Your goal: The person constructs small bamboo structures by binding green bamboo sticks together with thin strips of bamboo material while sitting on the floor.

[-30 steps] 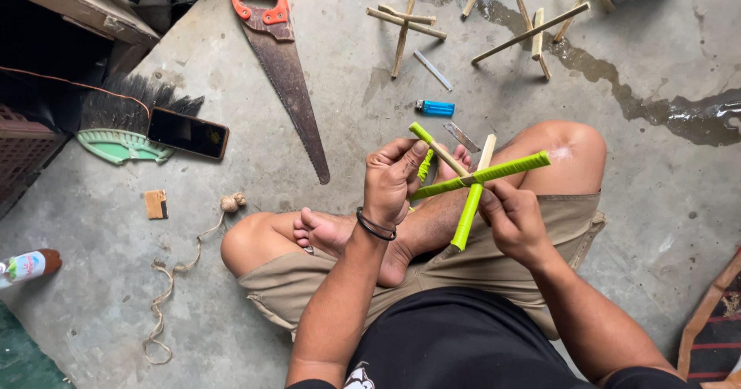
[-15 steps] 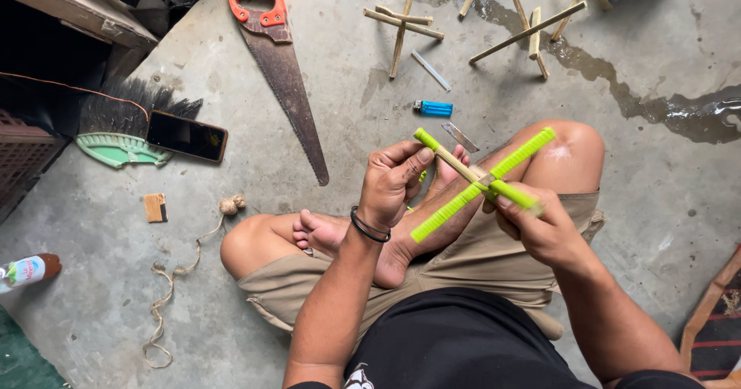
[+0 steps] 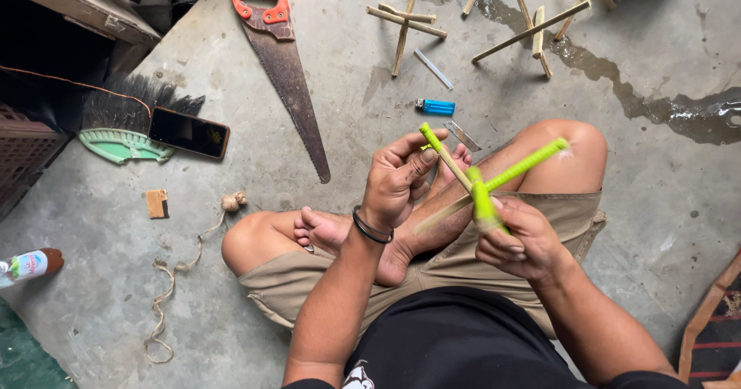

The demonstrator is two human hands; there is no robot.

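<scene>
Seated person, legs crossed on a grey concrete floor (image 3: 656, 204). Right hand (image 3: 521, 242): grip clamped on the crossing of green split-bamboo sticks (image 3: 482, 188), held above the lap. Left hand (image 3: 397, 177): thumb and fingers closed on the upper-left end of one stick; black wristband. On the floor, well apart from the hands: orange-handled hand saw (image 3: 282, 57), blue lighter (image 3: 436, 106), dark phone (image 3: 188, 133) lying on a green brush (image 3: 123, 143), coil of tan twine (image 3: 174, 281), pale bamboo crosses (image 3: 405, 18).
</scene>
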